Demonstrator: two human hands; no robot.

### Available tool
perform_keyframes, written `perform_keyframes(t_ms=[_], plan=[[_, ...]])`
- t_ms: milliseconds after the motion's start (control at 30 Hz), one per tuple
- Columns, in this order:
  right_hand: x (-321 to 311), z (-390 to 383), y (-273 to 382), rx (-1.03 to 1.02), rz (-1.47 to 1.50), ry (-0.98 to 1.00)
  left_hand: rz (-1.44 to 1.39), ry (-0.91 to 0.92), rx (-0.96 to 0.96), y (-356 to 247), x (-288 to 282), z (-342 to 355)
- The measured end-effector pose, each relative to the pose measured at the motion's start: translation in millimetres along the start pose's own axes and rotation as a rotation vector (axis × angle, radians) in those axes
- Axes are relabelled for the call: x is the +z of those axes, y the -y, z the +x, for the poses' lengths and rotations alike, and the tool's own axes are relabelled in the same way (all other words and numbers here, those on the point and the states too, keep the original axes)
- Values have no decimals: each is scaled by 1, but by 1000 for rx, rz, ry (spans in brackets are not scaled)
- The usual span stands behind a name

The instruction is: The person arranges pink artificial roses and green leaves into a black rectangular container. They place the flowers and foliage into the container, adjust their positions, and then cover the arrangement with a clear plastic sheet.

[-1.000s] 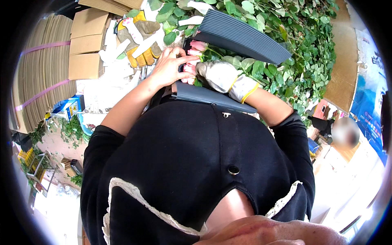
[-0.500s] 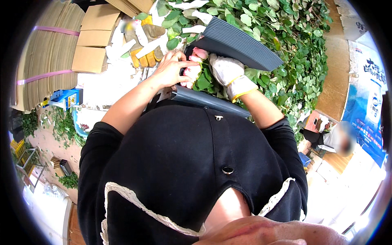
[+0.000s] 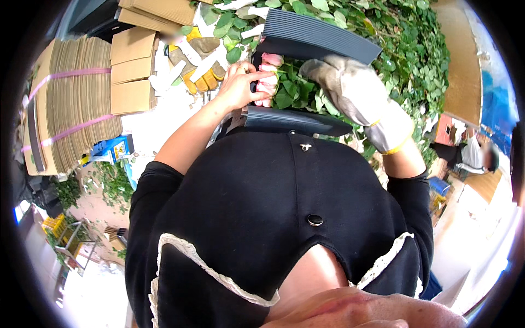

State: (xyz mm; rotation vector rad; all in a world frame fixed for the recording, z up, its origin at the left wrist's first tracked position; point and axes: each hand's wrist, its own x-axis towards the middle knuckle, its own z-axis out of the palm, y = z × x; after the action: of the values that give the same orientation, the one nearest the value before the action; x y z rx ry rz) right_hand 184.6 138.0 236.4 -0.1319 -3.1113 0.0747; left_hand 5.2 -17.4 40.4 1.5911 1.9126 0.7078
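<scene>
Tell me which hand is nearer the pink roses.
Left. The left hand is right at the roses, touching their left side; the gloved right hand is apart from them, off to their right.

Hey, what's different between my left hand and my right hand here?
Your left hand is bare, while your right hand wears a whitish, yellow-edged glove. The left is at the pink roses; the right is farther right, by green leaves. Both forearms come out of black sleeves.

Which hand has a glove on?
The right hand: it wears a pale, yellow-edged fabric glove, while the left hand, at the pink roses, is bare.
</scene>
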Motion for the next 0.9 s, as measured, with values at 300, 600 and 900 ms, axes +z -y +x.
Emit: perform_keyframes(t_ms=[300,600,900], plan=[[-9,-25,-10,104,148,-17,-466,-166,-213,44,-26,-37],[24,80,-20,171,238,286,3,-61,42,6,11,-2],[-41,301,28,-178,209,-389,-90,-104,94,5,11,-8]])
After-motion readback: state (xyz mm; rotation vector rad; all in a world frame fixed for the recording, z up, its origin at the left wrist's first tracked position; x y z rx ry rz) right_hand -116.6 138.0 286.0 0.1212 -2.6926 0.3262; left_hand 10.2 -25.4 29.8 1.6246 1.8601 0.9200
